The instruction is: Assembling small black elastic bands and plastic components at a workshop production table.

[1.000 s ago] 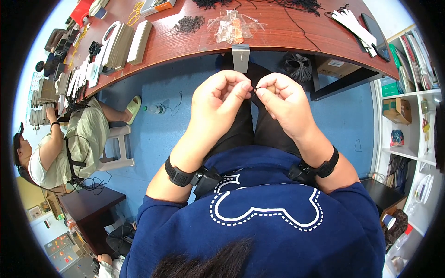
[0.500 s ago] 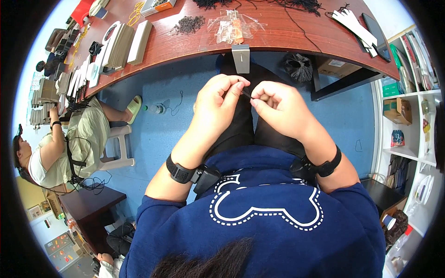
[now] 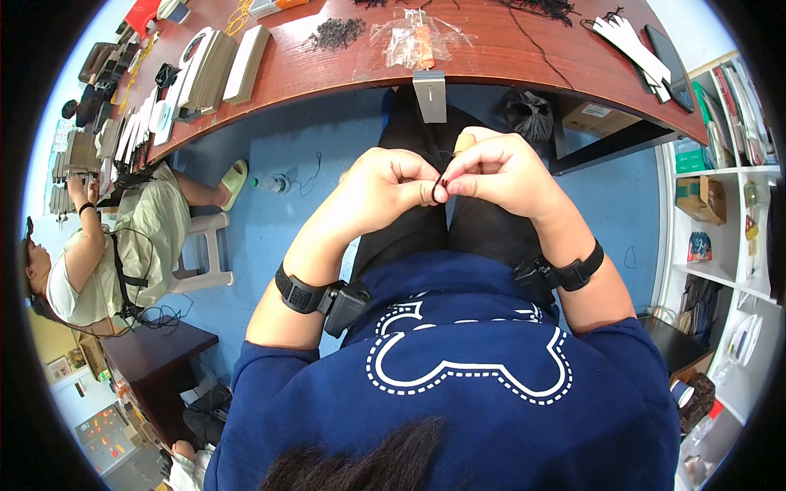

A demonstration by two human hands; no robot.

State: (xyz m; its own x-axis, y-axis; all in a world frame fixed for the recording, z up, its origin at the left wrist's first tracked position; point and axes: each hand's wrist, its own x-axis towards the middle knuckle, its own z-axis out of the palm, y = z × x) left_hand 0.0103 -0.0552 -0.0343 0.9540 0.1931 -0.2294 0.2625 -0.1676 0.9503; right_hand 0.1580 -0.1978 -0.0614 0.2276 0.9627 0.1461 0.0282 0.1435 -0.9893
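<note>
A thin black cord [image 3: 434,191] is bent into a small loop between my two hands, over my lap. My left hand [image 3: 383,190] is closed in a pinch on one side of it. My right hand [image 3: 501,176] pinches the other side, its thumb and index fingertips meeting those of the left. Part of the cord is hidden by the fingers. Just beyond my hands, a grey block-shaped piece [image 3: 430,96] hangs at the table's front edge.
The red-brown table [image 3: 327,69] carries clear plastic wrapping [image 3: 407,45], a pile of small black bits [image 3: 337,33], card stacks [image 3: 246,65], white strips [image 3: 630,47] and a phone [image 3: 667,65]. At left a co-worker [image 3: 78,254] sits; shelves [image 3: 720,270] stand at right.
My hands have come closer together and slightly lower. The cord, stretched straight between them before, now curves into a loop. At left, the co-worker's hands have shifted by the stacks.
</note>
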